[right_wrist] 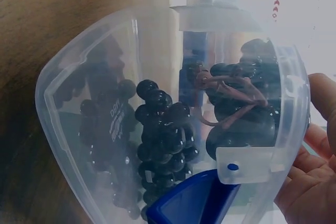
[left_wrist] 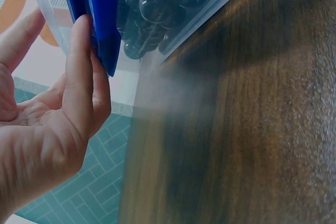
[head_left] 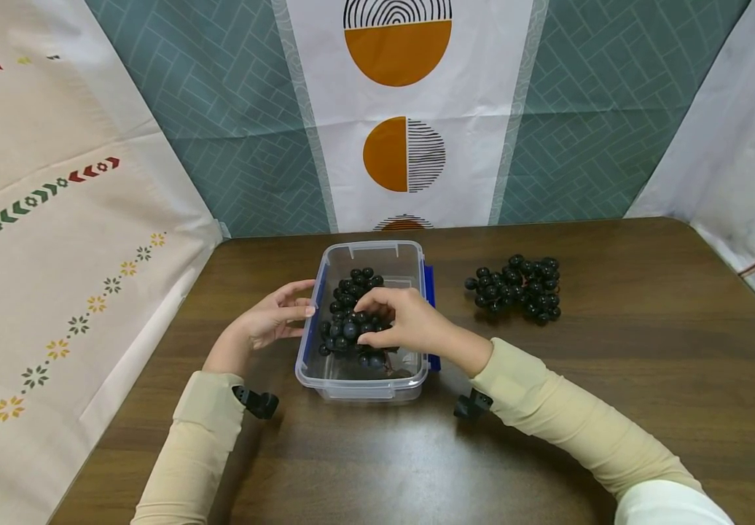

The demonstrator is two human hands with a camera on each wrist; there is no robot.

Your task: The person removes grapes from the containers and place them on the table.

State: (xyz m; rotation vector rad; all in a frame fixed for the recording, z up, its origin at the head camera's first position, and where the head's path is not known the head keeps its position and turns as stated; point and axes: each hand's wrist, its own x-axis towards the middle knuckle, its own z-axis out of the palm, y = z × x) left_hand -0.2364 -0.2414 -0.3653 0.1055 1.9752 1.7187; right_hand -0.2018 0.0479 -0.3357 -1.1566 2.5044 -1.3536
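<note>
A clear plastic container [head_left: 358, 390] with blue side latches stands on the table and holds dark grapes [head_left: 345, 292]. My right hand [head_left: 410, 321] reaches in over its right side, thumb and fingers curved round the upper bunch of grapes [right_wrist: 249, 114]. A reddish-brown stem [right_wrist: 233, 95] shows through the wall in the right wrist view. At the container's left side, my left hand [head_left: 279, 317] touches the rim and wall. In the left wrist view its fingers [left_wrist: 79, 77] lie nearly straight against the blue latch [left_wrist: 105, 19].
Another bunch of dark grapes [head_left: 515, 288] lies on the brown wooden table [head_left: 613, 364], right of the container. The right blue latch [head_left: 433, 361] hangs down outside the wall. Patterned cloths [head_left: 410, 102] hang behind the table and along its left side.
</note>
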